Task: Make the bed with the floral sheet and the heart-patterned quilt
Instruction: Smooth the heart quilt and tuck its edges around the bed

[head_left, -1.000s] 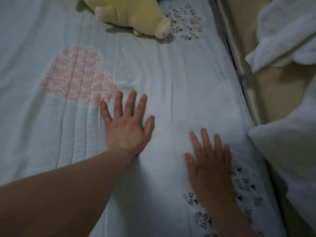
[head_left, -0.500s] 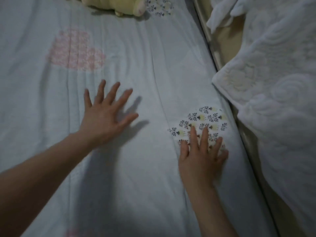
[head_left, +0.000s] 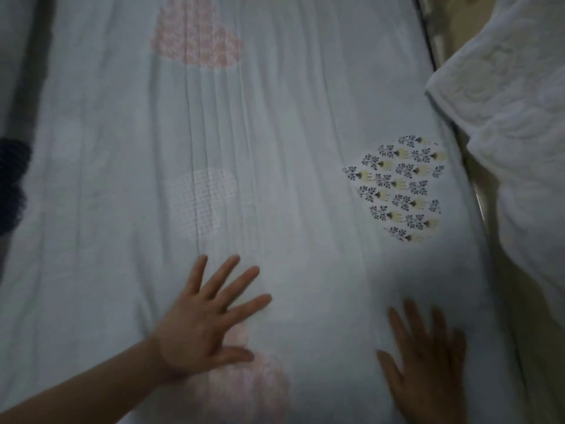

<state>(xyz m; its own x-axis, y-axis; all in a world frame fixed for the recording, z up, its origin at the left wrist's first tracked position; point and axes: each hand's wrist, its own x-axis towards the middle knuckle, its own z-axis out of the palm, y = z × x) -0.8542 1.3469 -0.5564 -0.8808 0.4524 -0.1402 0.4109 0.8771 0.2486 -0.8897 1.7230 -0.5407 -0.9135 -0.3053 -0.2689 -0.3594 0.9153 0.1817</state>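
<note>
The light was dim, and a bed filled most of the view, with the quilt [head_left: 290,133] spread flat over it and creased in long lengthwise folds. Its pale cloth carried heart patches: a pink heart [head_left: 195,41] at the far end, a white dotted heart [head_left: 204,203] in the middle, and a floral heart [head_left: 397,188] near the right edge. A dark rail [head_left: 428,47] ran along that edge, with a beige surface [head_left: 458,35] beyond it and a white embossed blanket [head_left: 504,117] heaped there. Something dark blue [head_left: 12,185] sat at the left edge. The left hand [head_left: 208,319] lay flat on the quilt with its fingers spread, gripping nothing, partly over another pink heart [head_left: 247,387]. The right hand [head_left: 428,365] pressed flat near the right edge, with its fingers straight.
</note>
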